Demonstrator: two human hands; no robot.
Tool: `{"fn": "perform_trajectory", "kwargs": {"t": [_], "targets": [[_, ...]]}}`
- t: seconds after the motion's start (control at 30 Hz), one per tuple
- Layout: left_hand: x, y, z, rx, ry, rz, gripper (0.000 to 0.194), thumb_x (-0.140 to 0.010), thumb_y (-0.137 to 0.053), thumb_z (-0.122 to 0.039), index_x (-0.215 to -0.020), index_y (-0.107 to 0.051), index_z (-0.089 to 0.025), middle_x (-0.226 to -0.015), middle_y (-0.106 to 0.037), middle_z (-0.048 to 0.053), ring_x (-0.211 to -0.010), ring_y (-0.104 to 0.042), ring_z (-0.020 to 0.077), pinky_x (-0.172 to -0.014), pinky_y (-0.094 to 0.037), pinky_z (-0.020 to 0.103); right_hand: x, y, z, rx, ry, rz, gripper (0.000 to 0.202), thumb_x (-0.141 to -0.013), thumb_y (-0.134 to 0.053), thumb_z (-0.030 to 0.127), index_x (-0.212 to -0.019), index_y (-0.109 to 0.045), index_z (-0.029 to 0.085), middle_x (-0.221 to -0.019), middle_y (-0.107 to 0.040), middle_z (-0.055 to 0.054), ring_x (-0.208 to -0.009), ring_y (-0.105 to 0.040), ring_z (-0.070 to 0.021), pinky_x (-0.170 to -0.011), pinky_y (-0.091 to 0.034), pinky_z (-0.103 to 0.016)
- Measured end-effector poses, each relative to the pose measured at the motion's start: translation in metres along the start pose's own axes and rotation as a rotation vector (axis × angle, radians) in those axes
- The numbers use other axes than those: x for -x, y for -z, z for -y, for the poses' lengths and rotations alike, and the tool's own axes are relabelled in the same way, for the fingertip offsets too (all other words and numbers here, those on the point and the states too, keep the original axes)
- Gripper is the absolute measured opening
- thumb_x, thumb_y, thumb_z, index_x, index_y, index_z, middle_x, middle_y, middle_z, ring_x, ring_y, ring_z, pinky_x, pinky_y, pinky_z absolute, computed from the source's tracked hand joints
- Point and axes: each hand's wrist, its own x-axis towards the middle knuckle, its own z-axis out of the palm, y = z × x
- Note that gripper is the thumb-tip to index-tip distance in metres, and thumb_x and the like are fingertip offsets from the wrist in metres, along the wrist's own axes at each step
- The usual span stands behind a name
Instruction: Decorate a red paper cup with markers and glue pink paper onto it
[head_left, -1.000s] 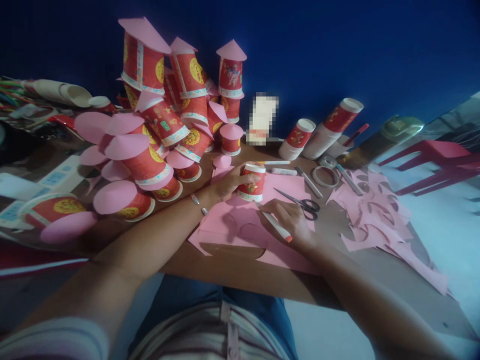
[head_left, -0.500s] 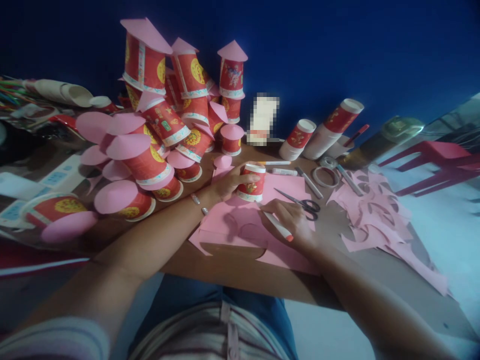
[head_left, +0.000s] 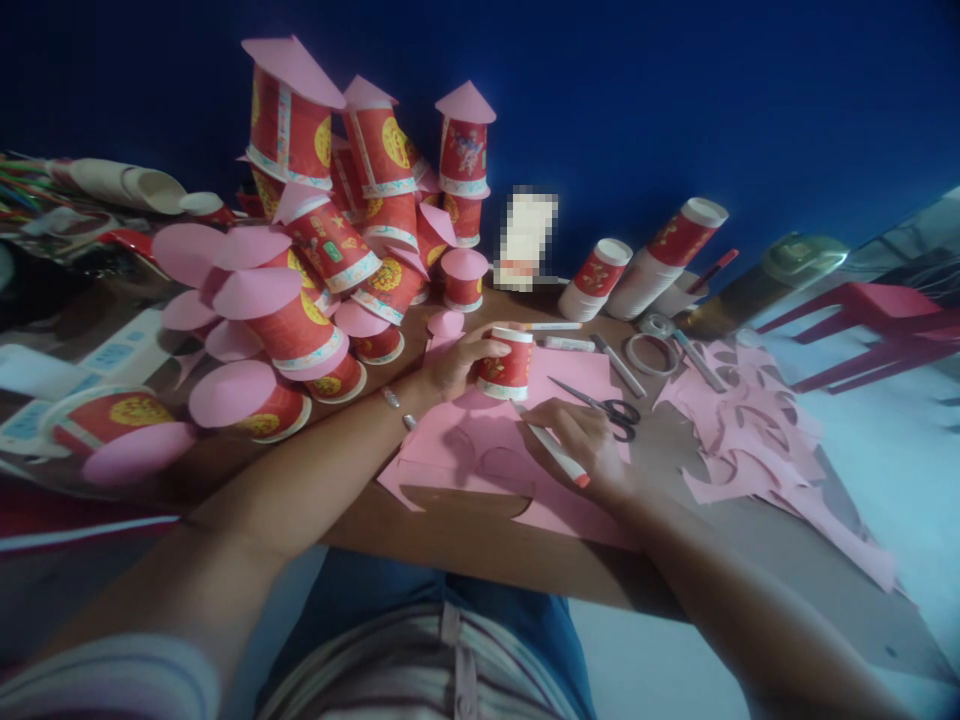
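Note:
My left hand (head_left: 454, 366) is closed around a red paper cup (head_left: 505, 372) with a white rim band and gold print, held above the pink paper. In my right hand (head_left: 577, 432) is a white marker (head_left: 555, 455) with an orange-red end, gripped like a pen. Its tip points at the cup's lower band; whether it touches cannot be made out. Under both hands lie sheets of pink paper (head_left: 442, 460) with rounded cuts. Black-handled scissors (head_left: 619, 415) rest just beyond my right hand.
Many red cups with pink cone tops (head_left: 277, 310) crowd the left side, some stacked. Cup stacks (head_left: 596, 280) and a bottle (head_left: 757, 285) stand at the back right. A tape roll (head_left: 651, 354) and a utility knife (head_left: 701, 360) lie near pink paper scraps (head_left: 757, 430). A red stool (head_left: 877, 325) stands beyond.
The cup has turned a little in my left hand, so its gold print has shifted left. My right hand with the marker has hardly moved.

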Motion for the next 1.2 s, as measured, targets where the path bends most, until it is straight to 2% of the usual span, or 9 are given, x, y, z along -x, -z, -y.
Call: {"fn": "perform_trajectory", "kwargs": {"t": [0.23,0.5,0.97,1.2], "targets": [[0.0002,-0.0016,0.0000,-0.067,0.001,-0.012,0.049,-0.079,-0.080,-0.037,-0.122,-0.073,-0.015,-0.113,-0.078,0.011,-0.100,-0.072,0.0236,-0.089,-0.053,0.035,-0.0007,-0.0010,0.0010,-0.015,-0.019,0.025,0.014,-0.103,-0.064,0.009,-0.109,-0.066,0.021,-0.082,-0.074,-0.001,-0.063,-0.068,-0.0132,-0.056,-0.047,-0.026],[0.0003,0.0000,0.0011,-0.090,0.012,0.000,0.047,-0.079,-0.080,-0.037,-0.120,-0.072,-0.016,-0.112,-0.078,0.011,-0.099,-0.072,0.0242,-0.090,-0.054,0.037,-0.0033,0.0032,0.0021,-0.038,-0.038,0.077,0.014,-0.104,-0.060,0.010,-0.109,-0.067,0.020,-0.084,-0.075,-0.003,-0.067,-0.070,-0.0144,-0.058,-0.049,-0.026],[0.0010,-0.0019,-0.0018,-0.116,-0.002,-0.012,0.047,-0.077,-0.081,-0.038,-0.118,-0.073,-0.015,-0.113,-0.078,0.011,-0.103,-0.072,0.0257,-0.093,-0.053,0.038,-0.0016,-0.0001,0.0017,0.032,-0.053,0.028,0.010,-0.105,-0.062,0.011,-0.108,-0.064,0.021,-0.078,-0.072,0.000,-0.063,-0.066,-0.0120,-0.057,-0.046,-0.025],[0.0009,-0.0019,-0.0022,-0.119,-0.007,-0.015,0.048,-0.078,-0.081,-0.039,-0.119,-0.075,-0.015,-0.114,-0.079,0.011,-0.102,-0.071,0.0242,-0.087,-0.052,0.033,-0.0036,-0.0001,0.0030,0.046,-0.019,0.024,0.010,-0.105,-0.062,0.010,-0.103,-0.062,0.020,-0.076,-0.070,0.002,-0.058,-0.062,-0.0101,-0.054,-0.042,-0.025]]}}
